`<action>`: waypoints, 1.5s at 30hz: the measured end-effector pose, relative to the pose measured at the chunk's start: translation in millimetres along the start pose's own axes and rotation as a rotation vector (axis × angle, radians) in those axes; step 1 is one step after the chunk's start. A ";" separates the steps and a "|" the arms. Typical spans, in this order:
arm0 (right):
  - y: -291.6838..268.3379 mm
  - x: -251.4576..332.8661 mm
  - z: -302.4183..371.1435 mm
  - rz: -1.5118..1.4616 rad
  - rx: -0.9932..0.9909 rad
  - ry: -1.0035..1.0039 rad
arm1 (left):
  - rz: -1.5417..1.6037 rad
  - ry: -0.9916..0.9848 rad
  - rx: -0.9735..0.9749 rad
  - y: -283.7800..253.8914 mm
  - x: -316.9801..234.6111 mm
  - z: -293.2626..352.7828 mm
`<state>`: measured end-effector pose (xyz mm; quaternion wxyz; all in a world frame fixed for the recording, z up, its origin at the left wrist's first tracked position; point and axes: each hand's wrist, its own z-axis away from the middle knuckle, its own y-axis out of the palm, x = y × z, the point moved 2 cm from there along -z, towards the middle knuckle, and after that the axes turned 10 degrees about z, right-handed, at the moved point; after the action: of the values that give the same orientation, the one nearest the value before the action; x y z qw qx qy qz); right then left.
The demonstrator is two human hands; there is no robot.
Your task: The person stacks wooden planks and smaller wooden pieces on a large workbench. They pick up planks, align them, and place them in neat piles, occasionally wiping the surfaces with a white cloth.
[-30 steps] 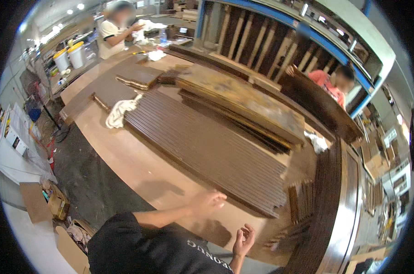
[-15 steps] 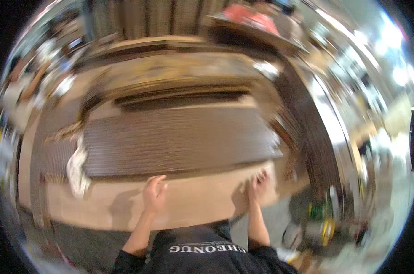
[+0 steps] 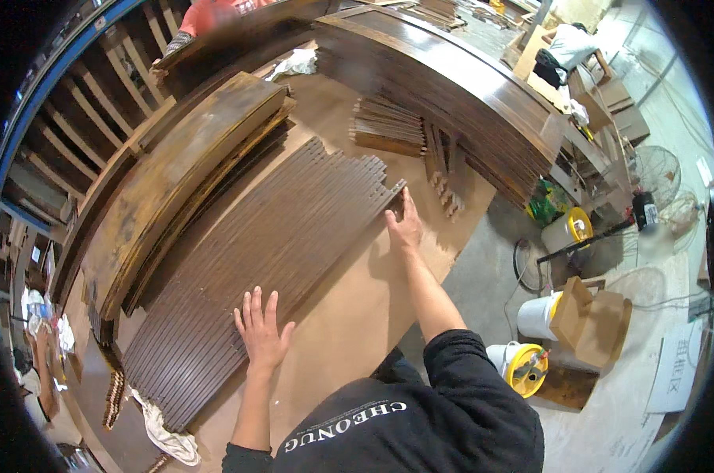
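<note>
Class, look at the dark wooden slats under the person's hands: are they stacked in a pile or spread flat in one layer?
Spread flat: the dark wooden slats lie side by side on the table, both hands touching them.

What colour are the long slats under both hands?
Dark brown slats, seen in the head view.

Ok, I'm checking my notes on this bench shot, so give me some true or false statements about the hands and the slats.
1. Both hands lie flat, holding nothing. True.
2. The left hand rests on the near edge of the dark slats. True.
3. The right hand grips a bucket. False: it touches the slats' end corner.
4. A white rag lies under the right hand. False: it lies at the slats' far left end.
</note>
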<state>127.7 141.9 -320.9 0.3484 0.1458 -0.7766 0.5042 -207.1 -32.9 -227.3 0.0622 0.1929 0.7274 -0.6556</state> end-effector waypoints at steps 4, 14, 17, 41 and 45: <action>-1.5 43.4 -9.4 -0.034 0.303 -0.103 | -0.095 -0.137 -0.010 1.5 10.1 4.4; -41.4 -2.3 11.0 -0.169 0.336 -0.173 | 0.172 -0.536 -0.681 -106.0 82.6 95.4; -43.9 23.0 43.9 0.048 0.253 -0.252 | 0.063 -0.942 -1.356 -134.7 186.9 223.5; -62.9 68.0 77.7 0.545 0.301 -0.460 | 0.181 -1.344 -1.219 -82.6 250.6 362.1; -63.3 61.4 74.2 0.592 0.262 -0.467 | 0.170 -1.538 -1.266 -86.3 264.9 341.2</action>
<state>91.2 55.5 -254.0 -0.0194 0.0695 -0.7726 0.6307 -537.0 -319.5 -283.3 0.6539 -0.3010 0.6886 -0.0875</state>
